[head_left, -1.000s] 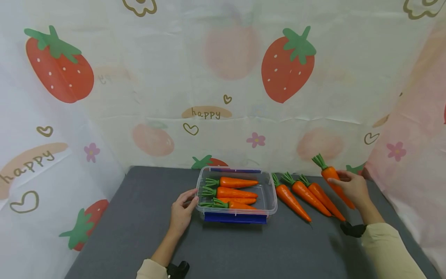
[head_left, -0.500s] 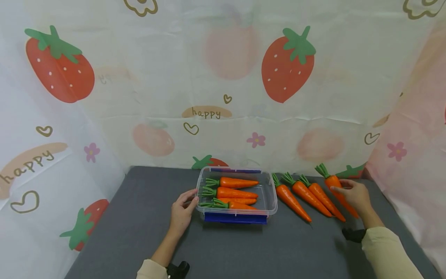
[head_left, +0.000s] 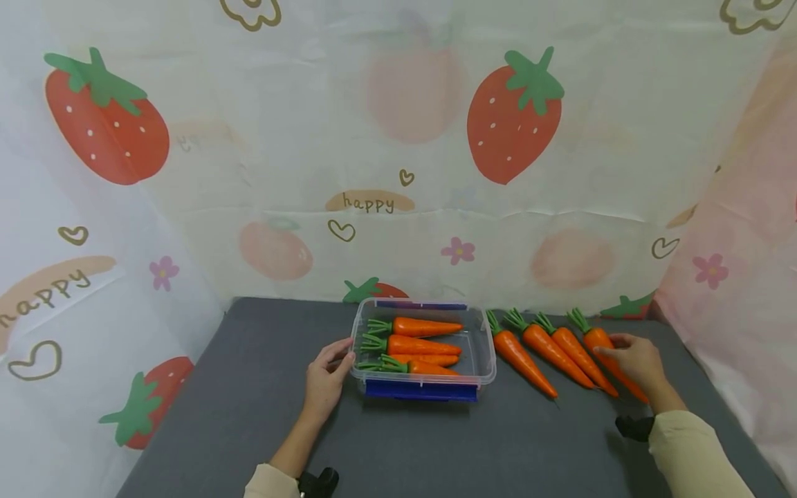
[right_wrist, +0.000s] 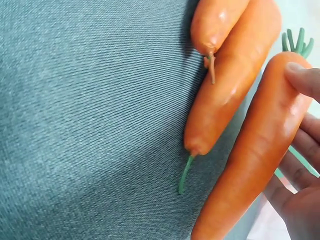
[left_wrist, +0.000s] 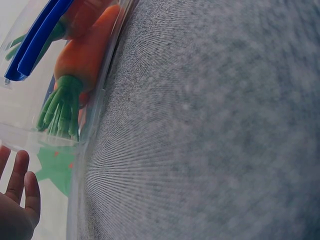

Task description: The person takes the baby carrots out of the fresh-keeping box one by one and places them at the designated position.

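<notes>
A clear plastic box with blue clips stands on the table, with several orange carrots lying in it. My left hand touches the box's left end, its fingers fairly straight in the left wrist view. At the right, my right hand holds a carrot between thumb and fingers, near its leafy end. That carrot lies slanted, green top toward the back, low at the table. Three more carrots lie side by side between the box and my right hand.
The dark grey table extends in front of the box and out to both sides. Behind it hangs a pale cloth printed with strawberries, which also covers the left and right sides.
My right hand has lowered the carrot toward the table and shifted slightly to the right, beside the row of three. The left hand and the box have stayed in place.
</notes>
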